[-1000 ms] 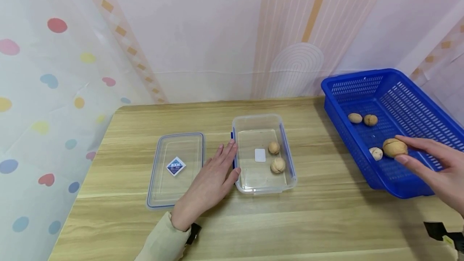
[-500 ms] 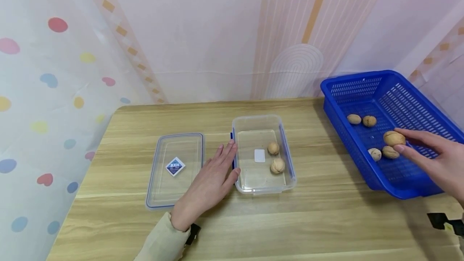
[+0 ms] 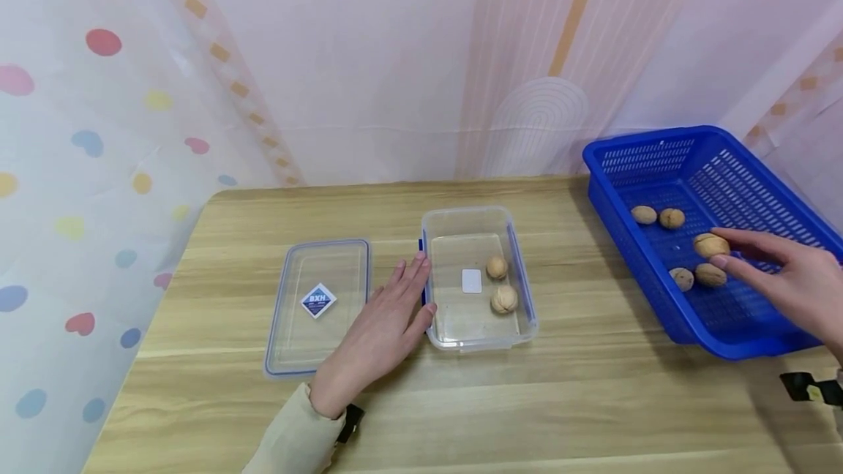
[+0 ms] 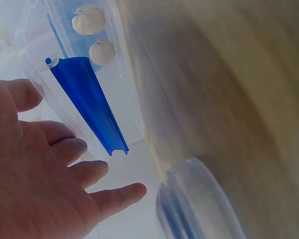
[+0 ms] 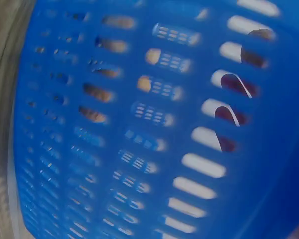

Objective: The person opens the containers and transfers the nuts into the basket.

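Between thumb and fingers my right hand pinches a walnut over the blue basket. Several other walnuts lie on the basket floor beneath and beyond it. The basket's slotted wall fills the right wrist view and hides the hand there. My left hand has its fingers extended against the left side of a clear plastic container. Two walnuts sit inside the container on its right side. In the left wrist view, the hand is beside the container's blue latch.
A clear lid with a blue seal and a diamond label lies on the wooden table, left of the container and partly behind the left hand. A patterned cloth hangs behind the table.
My right hand has lifted the walnut slightly up and left, uncovering another walnut in the basket below. My left hand keeps its place at the container.
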`<act>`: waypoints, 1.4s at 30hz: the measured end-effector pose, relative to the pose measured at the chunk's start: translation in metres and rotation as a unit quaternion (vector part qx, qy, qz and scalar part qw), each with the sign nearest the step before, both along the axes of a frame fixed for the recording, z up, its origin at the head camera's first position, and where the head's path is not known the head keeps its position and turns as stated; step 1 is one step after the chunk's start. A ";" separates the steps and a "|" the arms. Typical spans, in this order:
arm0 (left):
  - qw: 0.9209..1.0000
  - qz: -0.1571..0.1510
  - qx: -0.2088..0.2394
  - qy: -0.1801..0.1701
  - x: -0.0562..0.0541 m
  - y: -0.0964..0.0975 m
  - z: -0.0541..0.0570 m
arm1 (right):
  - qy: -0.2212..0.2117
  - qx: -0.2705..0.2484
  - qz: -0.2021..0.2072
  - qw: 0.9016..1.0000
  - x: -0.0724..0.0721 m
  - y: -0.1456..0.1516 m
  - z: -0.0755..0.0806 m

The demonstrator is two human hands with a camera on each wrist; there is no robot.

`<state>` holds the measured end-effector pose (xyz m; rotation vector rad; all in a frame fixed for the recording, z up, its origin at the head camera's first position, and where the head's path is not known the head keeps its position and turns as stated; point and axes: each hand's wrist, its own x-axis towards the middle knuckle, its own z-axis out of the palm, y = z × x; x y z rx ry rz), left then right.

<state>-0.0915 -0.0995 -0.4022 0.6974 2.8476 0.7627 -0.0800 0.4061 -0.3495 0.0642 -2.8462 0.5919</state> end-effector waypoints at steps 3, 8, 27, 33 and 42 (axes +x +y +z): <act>1.000 0.000 0.003 -0.001 0.001 0.001 -0.001 | -0.024 0.011 0.004 1.000 -0.004 0.001 -0.001; 1.000 0.000 0.009 0.006 0.001 0.001 -0.003 | -0.045 0.023 0.022 0.998 -0.011 0.005 -0.002; 1.000 0.002 0.010 0.011 0.002 -0.001 -0.004 | -0.078 0.061 0.089 0.991 -0.032 0.009 -0.008; 1.000 0.000 0.008 0.013 0.001 -0.001 -0.003 | -0.084 0.076 0.094 0.989 -0.037 0.012 -0.011; 1.000 -0.002 0.004 0.011 0.000 0.000 -0.002 | -0.113 0.089 0.105 0.984 -0.040 0.015 -0.015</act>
